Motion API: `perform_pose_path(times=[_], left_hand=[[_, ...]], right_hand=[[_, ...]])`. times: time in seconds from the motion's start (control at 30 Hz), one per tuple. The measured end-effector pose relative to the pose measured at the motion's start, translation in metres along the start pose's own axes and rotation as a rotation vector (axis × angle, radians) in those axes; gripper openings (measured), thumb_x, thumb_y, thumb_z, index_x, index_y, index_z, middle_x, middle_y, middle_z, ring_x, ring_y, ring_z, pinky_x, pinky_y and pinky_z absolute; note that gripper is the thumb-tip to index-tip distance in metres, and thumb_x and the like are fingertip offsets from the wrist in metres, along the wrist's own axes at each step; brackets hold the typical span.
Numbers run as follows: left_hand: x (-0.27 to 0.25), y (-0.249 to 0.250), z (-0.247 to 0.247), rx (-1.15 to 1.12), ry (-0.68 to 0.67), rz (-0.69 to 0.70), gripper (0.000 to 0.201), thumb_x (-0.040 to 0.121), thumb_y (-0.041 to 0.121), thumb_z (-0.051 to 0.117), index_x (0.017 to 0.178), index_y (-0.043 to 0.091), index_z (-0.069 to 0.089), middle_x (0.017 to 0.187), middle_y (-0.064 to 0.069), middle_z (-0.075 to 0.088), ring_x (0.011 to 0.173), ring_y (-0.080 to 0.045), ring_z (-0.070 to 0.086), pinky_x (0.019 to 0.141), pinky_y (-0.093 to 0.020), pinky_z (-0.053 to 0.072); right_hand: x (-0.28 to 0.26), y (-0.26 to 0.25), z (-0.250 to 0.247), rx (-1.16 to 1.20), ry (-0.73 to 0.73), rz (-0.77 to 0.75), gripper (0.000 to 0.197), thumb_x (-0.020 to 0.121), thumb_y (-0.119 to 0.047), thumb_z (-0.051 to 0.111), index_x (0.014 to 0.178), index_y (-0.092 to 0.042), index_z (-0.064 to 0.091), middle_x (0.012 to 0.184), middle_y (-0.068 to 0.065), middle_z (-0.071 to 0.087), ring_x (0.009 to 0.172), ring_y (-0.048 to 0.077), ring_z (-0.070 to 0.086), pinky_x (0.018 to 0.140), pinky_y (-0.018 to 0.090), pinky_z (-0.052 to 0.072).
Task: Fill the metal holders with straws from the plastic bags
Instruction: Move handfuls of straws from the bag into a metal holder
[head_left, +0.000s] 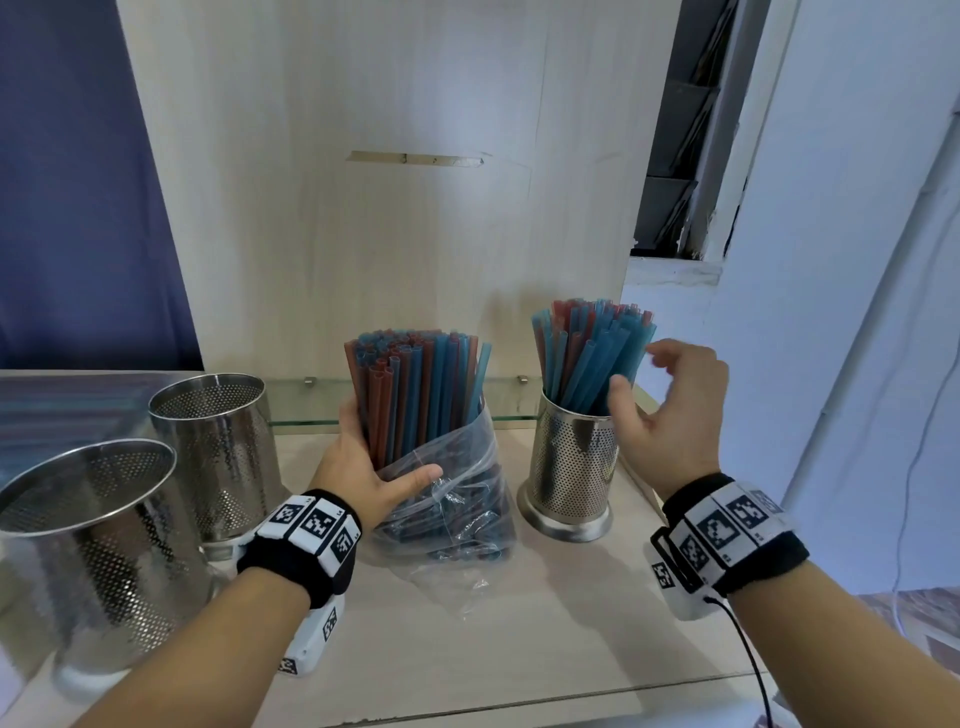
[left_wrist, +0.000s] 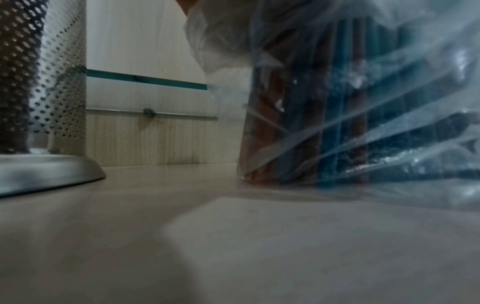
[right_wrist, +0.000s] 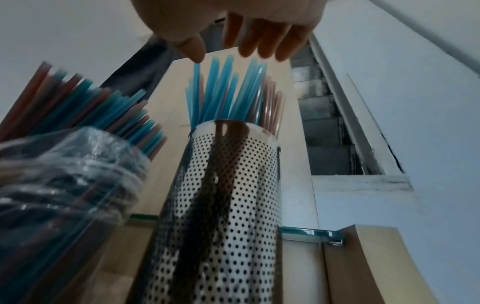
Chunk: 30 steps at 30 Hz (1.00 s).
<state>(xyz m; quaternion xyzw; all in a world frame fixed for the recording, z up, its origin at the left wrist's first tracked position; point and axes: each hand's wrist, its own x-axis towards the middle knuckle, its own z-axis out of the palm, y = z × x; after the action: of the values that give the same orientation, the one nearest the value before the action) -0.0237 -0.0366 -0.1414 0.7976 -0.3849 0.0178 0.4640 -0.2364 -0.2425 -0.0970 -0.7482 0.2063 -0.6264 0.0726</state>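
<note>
A clear plastic bag (head_left: 457, 525) (left_wrist: 389, 123) (right_wrist: 64, 174) of blue and red straws (head_left: 415, 384) stands upright on the shelf. My left hand (head_left: 374, 467) grips it at mid-height, thumb across the front. To its right a perforated metal holder (head_left: 571, 467) (right_wrist: 228, 195) is packed with straws (head_left: 592, 353) (right_wrist: 228, 90). My right hand (head_left: 670, 410) (right_wrist: 233, 35) hovers at those straws, fingers relaxed and spread, holding nothing. Two empty metal holders stand at the left: one further back (head_left: 218, 447) (left_wrist: 39, 82) and one nearer (head_left: 104, 545).
The wooden shelf (head_left: 545, 649) (left_wrist: 233, 246) has a back panel (head_left: 389, 182) and a low glass strip (head_left: 410, 402) behind the straws. A white wall (head_left: 857, 260) and a window frame (head_left: 691, 156) close in on the right. A black cable (head_left: 748, 654) hangs from my right wristband.
</note>
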Motion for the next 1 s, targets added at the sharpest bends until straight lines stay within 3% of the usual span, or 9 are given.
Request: perform_pose_path(times=[0.1, 0.2, 0.3, 0.4, 0.47, 0.57, 0.67, 0.83, 1.0], left_hand=[[-0.001, 0.001, 0.000, -0.004, 0.003, 0.003, 0.110, 0.063, 0.040, 0.088, 0.145, 0.016, 0.018, 0.122, -0.010, 0.061, 0.110, -0.030, 0.061, 0.093, -0.032, 0.046], [-0.001, 0.001, -0.001, -0.006, 0.006, -0.001, 0.110, 0.063, 0.040, 0.088, 0.144, 0.016, 0.018, 0.123, -0.010, 0.061, 0.111, -0.030, 0.061, 0.094, -0.033, 0.046], [-0.001, 0.001, -0.001, -0.005, 0.001, -0.002, 0.109, 0.063, 0.040, 0.088, 0.144, 0.017, 0.018, 0.123, -0.010, 0.061, 0.111, -0.030, 0.060, 0.095, -0.035, 0.047], [-0.001, 0.000, 0.000, -0.010, -0.002, 0.001, 0.109, 0.063, 0.041, 0.088, 0.143, 0.018, 0.018, 0.124, -0.010, 0.060, 0.112, -0.030, 0.060, 0.096, -0.036, 0.047], [0.000, -0.001, 0.001, -0.013, -0.001, 0.000, 0.110, 0.063, 0.042, 0.088, 0.144, 0.018, 0.017, 0.125, -0.010, 0.060, 0.113, -0.030, 0.060, 0.097, -0.036, 0.046], [0.001, -0.002, 0.000, -0.012, 0.005, 0.004, 0.111, 0.063, 0.042, 0.088, 0.145, 0.018, 0.016, 0.125, -0.010, 0.060, 0.113, -0.030, 0.060, 0.097, -0.036, 0.046], [0.001, -0.002, 0.001, -0.008, 0.008, 0.010, 0.111, 0.063, 0.042, 0.088, 0.144, 0.017, 0.017, 0.125, -0.011, 0.060, 0.113, -0.031, 0.060, 0.097, -0.036, 0.046], [0.001, -0.002, 0.001, -0.005, 0.000, 0.007, 0.114, 0.062, 0.039, 0.089, 0.145, 0.017, 0.016, 0.127, -0.011, 0.058, 0.116, -0.031, 0.058, 0.099, -0.037, 0.045], [0.000, -0.002, 0.003, 0.009, 0.011, 0.038, 0.109, 0.062, 0.037, 0.090, 0.144, 0.018, 0.021, 0.123, -0.008, 0.060, 0.112, -0.028, 0.060, 0.096, -0.032, 0.045]], right_hand=[[-0.002, 0.003, 0.004, -0.086, -0.187, -0.202, 0.035, 0.083, -0.035, 0.054, 0.101, -0.007, 0.066, 0.097, 0.006, 0.061, 0.097, 0.020, 0.048, 0.086, 0.033, 0.038], [-0.005, 0.009, 0.013, -0.208, -0.411, -0.273, 0.047, 0.086, -0.041, 0.050, 0.115, -0.009, 0.068, 0.111, 0.008, 0.065, 0.105, 0.024, 0.053, 0.095, 0.032, 0.035], [-0.007, 0.008, 0.013, -0.252, -0.430, -0.332, 0.044, 0.088, -0.041, 0.048, 0.113, -0.012, 0.071, 0.106, 0.004, 0.068, 0.099, 0.026, 0.058, 0.088, 0.029, 0.032], [-0.009, 0.005, 0.005, -0.191, -0.231, -0.173, 0.045, 0.084, -0.045, 0.053, 0.107, -0.009, 0.065, 0.100, 0.006, 0.063, 0.093, 0.029, 0.057, 0.082, 0.039, 0.042], [-0.008, 0.005, 0.000, -0.184, -0.160, 0.043, 0.067, 0.077, -0.057, 0.057, 0.117, -0.004, 0.056, 0.109, 0.011, 0.059, 0.100, 0.030, 0.056, 0.084, 0.046, 0.048], [-0.008, 0.016, 0.001, -0.217, -0.360, 0.285, 0.104, 0.069, -0.076, 0.062, 0.143, -0.008, 0.036, 0.138, 0.013, 0.048, 0.125, 0.028, 0.050, 0.100, 0.051, 0.046], [-0.014, 0.026, 0.009, -0.190, -0.517, 0.280, 0.106, 0.066, -0.078, 0.067, 0.146, -0.018, 0.032, 0.141, 0.005, 0.050, 0.128, 0.023, 0.049, 0.103, 0.045, 0.045], [-0.025, 0.031, 0.019, 0.067, -0.568, 0.340, 0.103, 0.063, -0.058, 0.085, 0.143, -0.024, 0.031, 0.136, -0.008, 0.053, 0.123, 0.014, 0.054, 0.103, 0.039, 0.048], [-0.030, 0.031, 0.028, 0.102, -0.574, 0.369, 0.112, 0.064, -0.041, 0.091, 0.150, -0.018, 0.021, 0.145, -0.002, 0.045, 0.130, 0.015, 0.048, 0.103, 0.024, 0.038]])
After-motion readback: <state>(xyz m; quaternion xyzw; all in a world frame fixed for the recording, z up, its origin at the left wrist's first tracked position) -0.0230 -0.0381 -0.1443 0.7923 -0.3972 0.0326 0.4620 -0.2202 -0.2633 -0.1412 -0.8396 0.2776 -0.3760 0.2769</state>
